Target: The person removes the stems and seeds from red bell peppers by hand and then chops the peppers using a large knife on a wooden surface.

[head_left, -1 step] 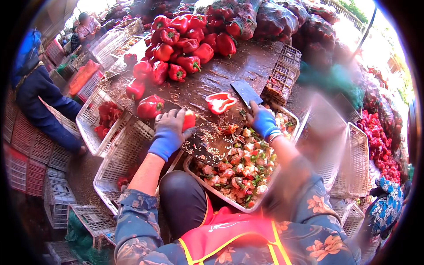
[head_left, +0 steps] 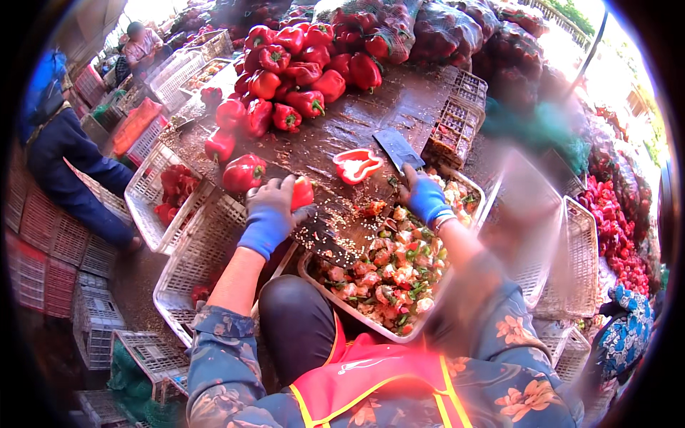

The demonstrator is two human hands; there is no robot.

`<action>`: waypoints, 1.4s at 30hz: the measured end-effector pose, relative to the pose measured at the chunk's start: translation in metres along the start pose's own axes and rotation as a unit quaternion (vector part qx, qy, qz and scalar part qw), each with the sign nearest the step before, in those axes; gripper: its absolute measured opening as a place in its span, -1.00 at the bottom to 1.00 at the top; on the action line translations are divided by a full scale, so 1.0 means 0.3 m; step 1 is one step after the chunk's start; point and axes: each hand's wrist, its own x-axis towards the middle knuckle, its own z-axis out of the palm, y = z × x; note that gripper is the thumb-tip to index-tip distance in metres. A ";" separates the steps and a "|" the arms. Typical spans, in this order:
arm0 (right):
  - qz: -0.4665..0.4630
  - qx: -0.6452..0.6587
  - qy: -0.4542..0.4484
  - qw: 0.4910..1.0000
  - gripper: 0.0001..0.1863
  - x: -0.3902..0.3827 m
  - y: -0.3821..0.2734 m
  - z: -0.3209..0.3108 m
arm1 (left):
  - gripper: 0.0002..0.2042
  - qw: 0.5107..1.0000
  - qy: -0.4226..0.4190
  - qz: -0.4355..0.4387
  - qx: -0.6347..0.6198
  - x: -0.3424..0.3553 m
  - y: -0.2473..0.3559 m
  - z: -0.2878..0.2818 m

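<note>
My left hand (head_left: 274,214), in a blue and dark-grey glove, grips a red pepper (head_left: 302,192) at the near left of the brown board (head_left: 389,96). My gloved right hand (head_left: 422,196) is closed on the handle of a broad cleaver (head_left: 394,146), whose blade lies low over the board. Between my hands sits a cut pepper half (head_left: 355,167), with seeds scattered nearby. A whole pepper (head_left: 242,173) lies beside my left hand, and a pile of peppers (head_left: 292,75) covers the back left. Below the board, a tray (head_left: 385,337) holds pepper cores and scraps.
Plastic crates (head_left: 153,196) (head_left: 571,278) crowd both sides. Full mesh sacks (head_left: 446,32) are stacked behind the board, with green netting (head_left: 542,132) at the right. A person in blue trousers (head_left: 85,178) stands at left, another (head_left: 139,46) is farther back; a flowered garment (head_left: 624,328) shows at far right.
</note>
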 end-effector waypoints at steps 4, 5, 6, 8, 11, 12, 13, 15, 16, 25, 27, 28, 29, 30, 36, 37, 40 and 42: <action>-0.034 -0.006 0.076 0.996 -0.38 -0.043 -0.034 -0.030 | -0.13 0.984 -0.143 -0.100 -0.045 0.017 -0.012 -0.040; -0.062 0.024 0.106 0.992 -0.40 -0.054 -0.060 -0.043 | -0.18 0.985 -0.089 -0.086 -0.123 0.010 -0.062 0.025; -0.091 0.055 0.135 0.985 -0.41 -0.070 -0.104 -0.059 | -0.22 0.977 -0.035 -0.072 -0.198 0.002 -0.130 0.116; -0.109 0.137 0.157 0.972 -0.43 -0.130 -0.174 -0.087 | -0.40 0.907 0.013 -0.098 -0.408 0.008 -0.119 0.134; -0.016 0.561 -0.096 0.822 -0.36 -0.200 -0.214 -0.006 | -0.42 0.857 -0.002 -0.041 -0.514 0.042 -0.058 0.183; 0.057 0.645 -0.156 0.746 -0.35 -0.240 -0.245 -0.034 | -0.42 0.830 -0.036 -0.045 -0.555 0.044 -0.005 0.150; 0.127 0.716 -0.213 0.653 -0.34 -0.278 -0.271 -0.065 | -0.44 0.763 -0.072 -0.043 -0.641 0.032 0.049 0.116; 0.191 0.789 -0.244 0.531 -0.31 -0.295 -0.281 -0.051 | -0.44 0.683 -0.111 -0.026 -0.722 0.023 0.147 0.049; 0.169 0.814 -0.263 0.490 -0.30 -0.302 -0.266 -0.054 | -0.42 0.660 -0.116 0.008 -0.742 0.007 0.198 0.014; -0.149 0.708 0.025 0.690 -0.35 -0.339 -0.191 -0.077 | -0.37 0.724 -0.196 0.086 -0.656 -0.090 0.425 -0.192; -0.188 0.615 0.079 0.762 -0.41 -0.355 -0.192 -0.075 | -0.42 0.707 -0.210 0.081 -0.670 -0.091 0.449 -0.177; -0.198 0.584 0.092 0.782 -0.39 -0.353 -0.180 -0.083 | -0.41 0.698 -0.213 0.093 -0.677 -0.090 0.461 -0.158; -0.157 0.629 0.049 0.760 -0.38 -0.362 -0.191 -0.097 | -0.40 0.690 -0.215 0.100 -0.684 -0.095 0.467 -0.137; -0.109 0.671 0.011 0.733 -0.35 -0.373 -0.196 -0.114 | -0.47 0.685 -0.225 0.085 -0.688 -0.097 0.473 -0.124; 0.019 0.731 -0.045 0.681 -0.24 -0.403 -0.211 -0.119 | -0.24 0.845 -0.100 0.085 -0.519 -0.108 0.521 0.034; 0.026 0.712 -0.046 0.700 -0.24 -0.406 -0.203 -0.129 | -0.21 0.866 -0.066 0.089 -0.488 -0.129 0.540 0.020; 0.057 0.743 -0.032 0.666 -0.33 -0.403 -0.218 -0.110 | -0.25 0.861 -0.032 0.118 -0.493 -0.127 0.549 0.075; 0.064 0.755 -0.012 0.653 -0.38 -0.393 -0.227 -0.112 | -0.30 0.872 0.016 0.136 -0.470 -0.124 0.558 0.089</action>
